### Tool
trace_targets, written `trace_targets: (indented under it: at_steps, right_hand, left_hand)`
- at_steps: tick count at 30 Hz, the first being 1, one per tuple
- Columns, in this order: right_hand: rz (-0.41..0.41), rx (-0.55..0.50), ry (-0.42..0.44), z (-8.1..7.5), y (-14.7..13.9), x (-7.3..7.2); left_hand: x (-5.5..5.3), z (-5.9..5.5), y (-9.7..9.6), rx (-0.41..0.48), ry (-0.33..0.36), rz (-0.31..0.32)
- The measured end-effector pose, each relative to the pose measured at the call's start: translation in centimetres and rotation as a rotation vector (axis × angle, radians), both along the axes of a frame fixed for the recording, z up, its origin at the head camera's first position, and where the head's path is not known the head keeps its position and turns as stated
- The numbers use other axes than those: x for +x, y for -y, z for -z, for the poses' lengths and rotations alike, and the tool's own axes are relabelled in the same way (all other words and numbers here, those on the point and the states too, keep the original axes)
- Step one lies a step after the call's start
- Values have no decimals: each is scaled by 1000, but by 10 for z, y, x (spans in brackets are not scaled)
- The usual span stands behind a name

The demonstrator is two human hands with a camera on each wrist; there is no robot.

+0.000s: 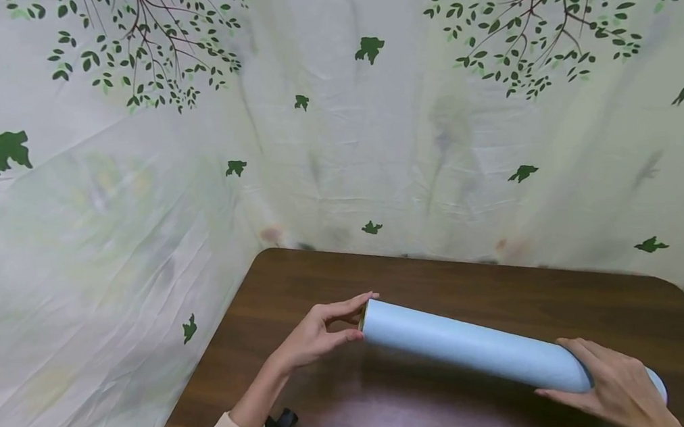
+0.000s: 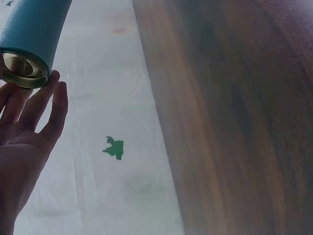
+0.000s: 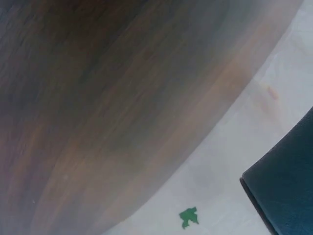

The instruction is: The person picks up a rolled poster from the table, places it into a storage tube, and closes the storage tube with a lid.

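Observation:
A long light-blue tube (image 1: 463, 342) is held slantwise above the brown table, its left end farther from me. At that end my left hand (image 1: 313, 338) pinches the rim between the thumb below and fingers above. The left wrist view shows the tube's recessed gold metal end (image 2: 23, 71), with the fingers of my left hand (image 2: 27, 127) against it. Toward the other end, my right hand (image 1: 616, 379) grips the tube from above, and a short piece sticks out past it. Only one tube end (image 3: 283, 186), looking dark, enters the right wrist view; no hand shows there.
Wood-grain table (image 1: 322, 269) with rounded far corners lies beneath the tube. A pale cloth backdrop (image 1: 326, 174) printed with leaves and branches stands along its far and left sides. A small black object (image 1: 280, 424) shows beside the left cuff.

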State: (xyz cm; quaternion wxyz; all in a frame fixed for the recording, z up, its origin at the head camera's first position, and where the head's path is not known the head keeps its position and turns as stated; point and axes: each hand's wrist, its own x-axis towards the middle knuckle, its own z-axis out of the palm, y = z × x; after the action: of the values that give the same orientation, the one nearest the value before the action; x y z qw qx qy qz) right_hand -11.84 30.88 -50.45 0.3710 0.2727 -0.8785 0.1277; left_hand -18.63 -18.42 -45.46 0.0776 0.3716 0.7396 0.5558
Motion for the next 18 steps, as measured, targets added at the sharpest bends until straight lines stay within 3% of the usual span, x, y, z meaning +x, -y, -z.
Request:
trace_targets:
  at_steps: [7, 13, 18]
  right_hand:
    - [-15, 8, 3, 3, 0, 0]
    - [3, 4, 40, 4, -2, 5]
    - [12, -14, 102, 4, -2, 11]
  left_hand:
    - [5, 11, 0, 27, 27, 40]
    - [0, 14, 2, -5, 45, 44]
    - [-4, 15, 9, 35, 147, 126]
